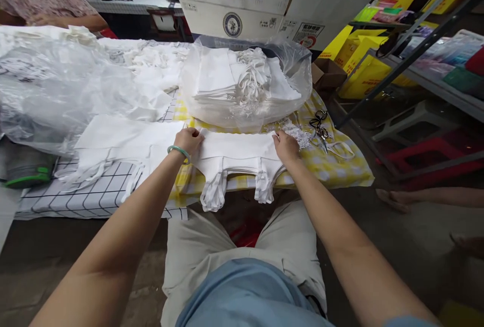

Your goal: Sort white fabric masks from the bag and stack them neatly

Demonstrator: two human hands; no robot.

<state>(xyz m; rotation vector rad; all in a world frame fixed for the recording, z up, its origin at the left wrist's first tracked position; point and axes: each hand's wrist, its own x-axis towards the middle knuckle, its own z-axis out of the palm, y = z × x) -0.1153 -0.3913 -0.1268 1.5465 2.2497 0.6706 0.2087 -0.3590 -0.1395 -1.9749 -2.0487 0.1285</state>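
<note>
Both left hand (187,140) and right hand (286,147) have fingers (194,133) pinching stacked white strapped cloth pieces (238,145), mid-frame. Yellow-white checked covering (342,169) drapes the counter (109,191); grey metal shelving (431,88) stands frame right.

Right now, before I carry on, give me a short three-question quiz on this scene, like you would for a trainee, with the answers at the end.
1. Multiple choice: the pale green bangle is worn on which side? A, right; B, left; C, both.
2. True or false: the left hand and right hand hold opposite ends of the white fabric stack.
3. Fill the gap: the scissors lie on a cloth checked in white and ____.

Key:
1. B, left.
2. True; each grip is at one end, along the edge away from the body.
3. Yellow.
</note>
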